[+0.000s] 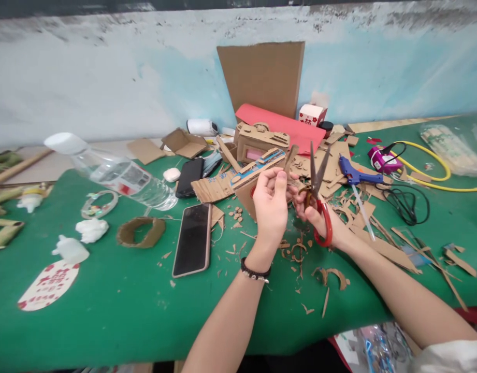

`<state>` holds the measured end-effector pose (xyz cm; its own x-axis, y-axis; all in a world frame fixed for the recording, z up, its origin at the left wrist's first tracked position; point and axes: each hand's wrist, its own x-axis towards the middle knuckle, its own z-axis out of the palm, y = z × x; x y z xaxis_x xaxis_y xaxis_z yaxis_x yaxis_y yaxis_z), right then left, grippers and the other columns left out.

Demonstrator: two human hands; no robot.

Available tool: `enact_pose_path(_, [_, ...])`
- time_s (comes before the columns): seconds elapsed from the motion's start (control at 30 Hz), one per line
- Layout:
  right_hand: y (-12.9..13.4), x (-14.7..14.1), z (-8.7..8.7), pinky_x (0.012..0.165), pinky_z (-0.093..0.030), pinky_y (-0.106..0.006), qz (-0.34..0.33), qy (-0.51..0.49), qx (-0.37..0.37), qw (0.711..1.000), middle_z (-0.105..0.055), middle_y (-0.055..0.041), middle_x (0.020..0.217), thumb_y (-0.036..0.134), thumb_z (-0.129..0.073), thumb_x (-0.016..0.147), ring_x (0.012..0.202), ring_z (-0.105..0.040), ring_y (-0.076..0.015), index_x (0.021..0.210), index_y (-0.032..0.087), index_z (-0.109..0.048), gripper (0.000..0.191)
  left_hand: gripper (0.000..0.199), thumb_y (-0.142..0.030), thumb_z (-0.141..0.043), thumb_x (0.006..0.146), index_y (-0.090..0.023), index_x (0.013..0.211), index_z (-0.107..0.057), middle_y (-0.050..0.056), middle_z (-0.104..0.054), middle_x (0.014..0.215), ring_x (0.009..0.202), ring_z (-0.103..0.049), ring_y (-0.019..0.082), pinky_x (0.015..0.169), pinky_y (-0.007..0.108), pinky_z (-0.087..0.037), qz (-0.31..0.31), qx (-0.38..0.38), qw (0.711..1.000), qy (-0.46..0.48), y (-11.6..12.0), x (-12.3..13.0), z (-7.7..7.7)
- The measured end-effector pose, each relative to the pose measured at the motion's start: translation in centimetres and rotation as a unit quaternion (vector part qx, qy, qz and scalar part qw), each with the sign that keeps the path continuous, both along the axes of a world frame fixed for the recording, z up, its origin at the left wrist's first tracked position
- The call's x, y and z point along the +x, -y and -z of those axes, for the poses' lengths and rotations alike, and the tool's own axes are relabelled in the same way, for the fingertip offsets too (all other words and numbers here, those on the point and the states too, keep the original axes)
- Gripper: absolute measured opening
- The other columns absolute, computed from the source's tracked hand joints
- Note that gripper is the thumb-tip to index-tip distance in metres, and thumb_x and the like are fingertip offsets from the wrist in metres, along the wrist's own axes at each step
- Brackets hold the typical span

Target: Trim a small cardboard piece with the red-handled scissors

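My left hand (271,199) pinches a narrow cardboard strip (290,157), which sticks up past the thumb. In my right hand (319,215) is a pair of scissors (324,225) with red handles, the blades pointing up and spread apart. The scissors are to the right of the strip, and the blades do not touch its visible upper end. My right fingertips come close to the left hand, partly hidden behind it. Behind the hands stands a camera-shaped cardboard model (261,141). Cardboard scraps and rings (299,252) lie below the hands.
A phone (191,241) lies left of my wrist, near a cardboard ring (140,231) and a tilted clear bottle (117,173). At right are a blue glue gun (358,173), its black cord (407,204) and a yellow cable (440,176). A cardboard sheet (265,77) leans on the wall.
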<state>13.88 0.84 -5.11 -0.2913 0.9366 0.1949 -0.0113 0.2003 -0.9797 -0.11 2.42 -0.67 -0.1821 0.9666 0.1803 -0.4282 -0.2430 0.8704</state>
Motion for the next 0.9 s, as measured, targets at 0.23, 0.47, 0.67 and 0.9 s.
enact_pose_path(0.23, [0.3, 0.0, 0.7, 0.076, -0.056, -0.037, -0.015, 0.042, 0.000, 0.999, -0.057, -0.0046, 0.099, 0.066, -0.068, 0.096, 0.089, -0.059, -0.0234, 0.113, 0.028, -0.056, 0.044, 0.037, -0.051, -0.074, 0.096, -0.021, 0.109, -0.056, 0.006, -0.075, 0.111, 0.078, -0.075, 0.012, 0.064, 0.023, -0.066, -0.008, -0.010, 1.000, 0.013, 0.7, 0.0, -0.9])
enact_pose_path(0.47, [0.1, -0.3, 0.5, 0.073, -0.054, -0.034, -0.010, 0.007, -0.001, 1.000, -0.058, -0.0044, 0.101, 0.068, -0.063, 0.099, 0.083, -0.055, -0.0201, 0.129, 0.028, -0.054, 0.051, 0.035, -0.044, -0.078, 0.094, -0.022, 0.117, -0.066, 0.007, -0.078, 0.115, 0.095, -0.079, 0.018, 0.072, 0.026, -0.066, 0.023, 0.007, 0.999, -0.024, 1.0, 0.0, -1.1])
enact_pose_path(0.67, [0.1, 0.1, 1.2, 0.082, -0.056, -0.037, -0.037, 0.013, 0.012, 0.999, -0.059, -0.0071, 0.112, 0.075, -0.062, 0.095, 0.093, -0.060, -0.0220, 0.123, 0.026, -0.054, 0.057, 0.025, -0.042, -0.078, 0.095, -0.023, 0.109, -0.069, 0.007, -0.075, 0.126, 0.110, -0.074, 0.017, 0.090, 0.028, -0.062, 0.012, 0.056, 0.998, -0.014, 0.9, -0.3, -1.0])
enact_pose_path(0.9, [0.4, -0.2, 0.8, 0.083, -0.058, -0.041, -0.038, 0.009, 0.009, 0.999, -0.062, -0.0073, 0.110, 0.075, -0.063, 0.094, 0.093, -0.062, -0.0245, 0.118, 0.027, -0.056, 0.054, 0.035, -0.045, -0.084, 0.086, -0.023, 0.107, -0.065, 0.002, -0.071, 0.107, 0.097, -0.071, 0.013, 0.089, 0.025, -0.059, 0.000, -0.004, 1.000, 0.021, 0.7, -0.4, -1.4])
